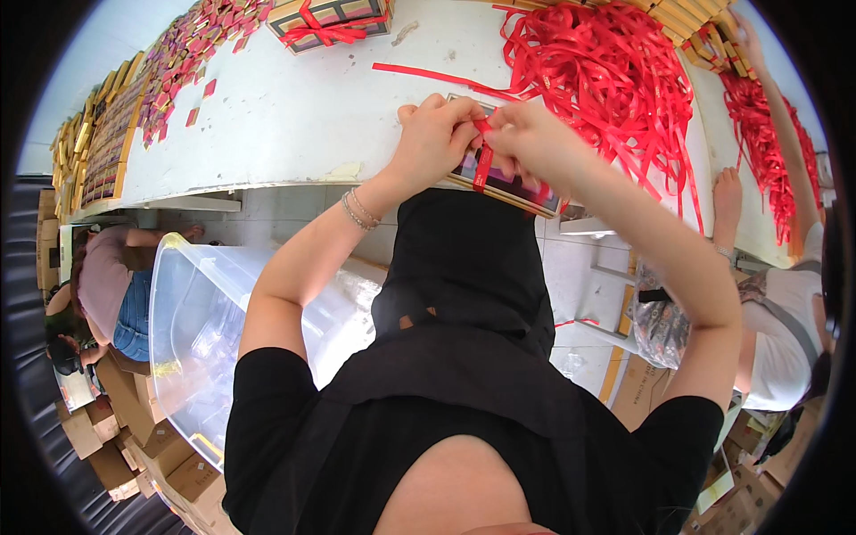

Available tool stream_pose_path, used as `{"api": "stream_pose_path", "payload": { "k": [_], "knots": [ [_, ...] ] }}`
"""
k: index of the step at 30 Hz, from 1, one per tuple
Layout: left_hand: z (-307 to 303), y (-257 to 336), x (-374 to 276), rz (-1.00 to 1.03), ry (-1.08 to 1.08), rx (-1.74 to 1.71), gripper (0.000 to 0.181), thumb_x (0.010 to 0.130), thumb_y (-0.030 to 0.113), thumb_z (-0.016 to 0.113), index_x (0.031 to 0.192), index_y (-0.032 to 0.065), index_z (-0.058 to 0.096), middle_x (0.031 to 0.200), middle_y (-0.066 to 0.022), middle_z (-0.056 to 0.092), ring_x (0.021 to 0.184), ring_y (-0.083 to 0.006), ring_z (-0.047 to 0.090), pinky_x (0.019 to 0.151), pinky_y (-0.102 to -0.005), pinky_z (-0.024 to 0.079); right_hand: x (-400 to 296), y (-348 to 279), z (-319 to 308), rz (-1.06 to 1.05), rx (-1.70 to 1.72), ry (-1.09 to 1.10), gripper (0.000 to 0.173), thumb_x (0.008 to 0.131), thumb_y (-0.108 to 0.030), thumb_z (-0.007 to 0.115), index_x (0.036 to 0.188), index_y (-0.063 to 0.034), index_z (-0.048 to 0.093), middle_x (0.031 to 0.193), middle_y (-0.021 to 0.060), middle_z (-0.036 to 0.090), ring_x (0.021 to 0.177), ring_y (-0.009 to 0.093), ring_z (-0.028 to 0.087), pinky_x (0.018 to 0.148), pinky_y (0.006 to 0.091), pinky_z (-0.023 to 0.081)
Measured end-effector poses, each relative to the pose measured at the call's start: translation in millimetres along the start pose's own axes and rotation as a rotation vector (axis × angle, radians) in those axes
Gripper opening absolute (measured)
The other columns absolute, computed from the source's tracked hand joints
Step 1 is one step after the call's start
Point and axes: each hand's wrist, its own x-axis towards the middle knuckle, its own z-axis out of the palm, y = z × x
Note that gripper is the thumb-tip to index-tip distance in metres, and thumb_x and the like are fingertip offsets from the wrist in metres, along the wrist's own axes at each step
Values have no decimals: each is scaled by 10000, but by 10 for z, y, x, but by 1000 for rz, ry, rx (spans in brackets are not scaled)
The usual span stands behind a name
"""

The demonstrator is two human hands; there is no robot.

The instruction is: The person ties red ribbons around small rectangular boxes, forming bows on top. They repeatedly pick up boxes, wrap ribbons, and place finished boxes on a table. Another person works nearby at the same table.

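A flat gift box point(513, 180) with a dark, windowed top and gold edges lies at the table's front edge, just beyond my lap. Around it runs a red printed ribbon point(483, 167). My left hand point(441, 130) pinches this ribbon at the top of the box. Close beside it, my right hand point(525, 137) also has its fingertips on the ribbon and is slightly blurred. The fingers hide the crossing of the ribbon, so I cannot tell whether it is knotted.
A heap of loose red ribbons point(602, 73) lies behind the box. Further left sit a ribboned box point(328, 27), scattered small pink-and-gold pieces point(194, 60) and stacked gold boxes point(107, 147). A clear plastic bin point(200, 321) stands left of me. A co-worker point(782, 321) sits at right.
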Motion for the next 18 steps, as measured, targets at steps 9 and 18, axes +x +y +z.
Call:
{"api": "stream_pose_path", "payload": {
  "k": [9, 18],
  "knots": [
    [41, -51, -35, 19, 37, -51, 138, 860, 91, 559, 949, 128, 658, 673, 56, 627, 730, -114, 507, 779, -305, 353, 292, 416, 115, -184, -95, 270, 76, 751, -41, 658, 772, 27, 634, 662, 88, 619, 570, 127, 577, 546, 288, 451],
    [-10, -76, 10, -105, -17, -225, 59, 883, 49, 577, 920, 19, 612, 698, -35, 676, 649, -83, 615, 594, -226, 476, 337, 413, 133, -222, 224, 222, 115, 767, 47, 647, 860, 38, 580, 757, 94, 652, 646, 110, 621, 533, 228, 485]
  ]
}}
